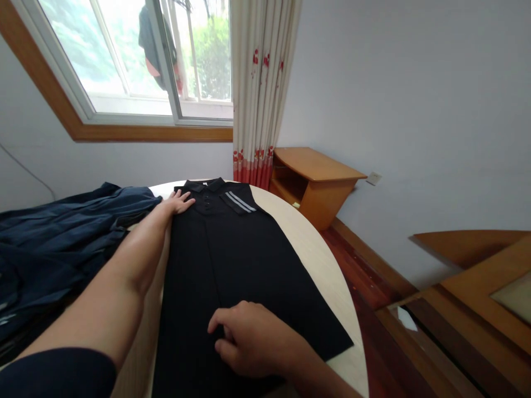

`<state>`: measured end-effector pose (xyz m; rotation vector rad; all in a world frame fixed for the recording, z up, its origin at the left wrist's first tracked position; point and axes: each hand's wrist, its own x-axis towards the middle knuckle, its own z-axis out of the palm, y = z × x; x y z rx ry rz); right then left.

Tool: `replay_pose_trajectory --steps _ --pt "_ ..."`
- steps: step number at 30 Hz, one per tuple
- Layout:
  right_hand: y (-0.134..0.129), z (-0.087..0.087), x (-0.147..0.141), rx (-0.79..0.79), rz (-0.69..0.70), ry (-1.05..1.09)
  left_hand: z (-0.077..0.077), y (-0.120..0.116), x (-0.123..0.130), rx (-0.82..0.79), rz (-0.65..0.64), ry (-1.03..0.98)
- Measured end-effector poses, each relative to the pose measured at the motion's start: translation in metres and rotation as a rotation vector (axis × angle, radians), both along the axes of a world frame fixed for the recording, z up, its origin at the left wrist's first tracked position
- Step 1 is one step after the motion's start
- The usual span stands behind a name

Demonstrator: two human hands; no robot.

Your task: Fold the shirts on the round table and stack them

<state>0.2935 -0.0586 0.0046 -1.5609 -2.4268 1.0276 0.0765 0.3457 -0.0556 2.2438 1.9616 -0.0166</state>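
A black short-sleeved polo shirt [240, 265] lies spread on a round, pale table, collar at the far end. One sleeve, with two grey stripes [240, 202], is folded inward over the chest. At the far left shoulder, my left hand [180, 203] rests flat on the fabric with its fingers spread. My right hand [253, 337] is over the lower part of the shirt, its fingers loosely curled. A gap shows between its thumb and forefinger, with nothing seen in it; the other fingers are partly hidden.
Dark blue clothing [62, 232] lies heaped to the left. The curved edge of the pale table [327, 260] runs along the right. A wooden cabinet [319, 166] stands beyond it by the curtain [261, 99], below a window [136, 61]. Wooden furniture [464, 287] is at far right.
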Motion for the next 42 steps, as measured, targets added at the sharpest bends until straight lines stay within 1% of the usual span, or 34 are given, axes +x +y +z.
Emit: replay_pose_trajectory --steps 2,4,5,7,9,12,14,16,19,24,26,28,30,32,35,37,39,42 --pt "0.002 -0.004 -0.001 -0.001 0.062 -0.022 0.005 -0.003 -0.003 0.012 0.013 0.006" --pt "0.004 -0.006 0.000 -0.010 0.118 -0.038 0.010 -0.014 0.001 0.059 -0.015 0.020" --pt "0.005 -0.006 0.000 -0.010 0.133 -0.045 0.012 -0.024 0.004 0.094 -0.048 0.036" --pt "0.006 -0.006 0.001 -0.005 0.140 -0.045 0.011 -0.051 0.012 0.157 -0.118 0.076" --pt "0.006 -0.006 0.002 0.003 0.121 -0.020 0.005 -0.086 0.017 0.205 -0.163 0.105" --pt "0.008 -0.007 0.004 0.025 0.052 0.050 -0.010 -0.144 0.018 0.240 -0.203 0.133" --pt "0.010 -0.011 0.007 0.054 -0.002 0.100 -0.017 -0.184 0.015 0.229 -0.225 0.140" --pt "0.013 -0.016 0.009 0.091 -0.040 0.145 -0.021 -0.222 0.013 0.192 -0.248 0.125" --pt "0.017 -0.025 0.011 0.149 -0.066 0.199 -0.024 -0.278 0.010 0.164 -0.325 0.070" --pt "0.023 -0.039 0.014 0.219 -0.116 0.260 -0.028 -0.366 0.007 0.196 -0.525 -0.064" --pt "0.026 -0.043 0.017 0.243 -0.164 0.256 -0.026 -0.396 0.007 0.163 -0.583 -0.096" --pt "0.029 -0.044 0.023 0.263 -0.232 0.234 -0.023 -0.420 0.006 0.114 -0.619 -0.110" --pt "0.031 -0.042 0.031 0.282 -0.333 0.192 -0.019 -0.437 0.004 0.085 -0.638 -0.123" --pt "0.031 -0.038 0.042 0.313 -0.475 0.125 -0.015 -0.446 -0.001 0.072 -0.646 -0.137" --pt "0.026 -0.031 0.063 0.361 -0.702 -0.033 -0.006 -0.447 -0.013 0.034 -0.643 -0.148" --pt "0.020 -0.029 0.079 0.369 -0.810 -0.166 0.004 -0.442 -0.020 -0.006 -0.641 -0.156" --pt "0.014 -0.029 0.093 0.337 -0.866 -0.292 0.018 -0.433 -0.020 -0.037 -0.638 -0.161" --pt "0.005 -0.031 0.106 0.240 -0.873 -0.393 0.039 -0.423 -0.007 -0.020 -0.610 -0.180"
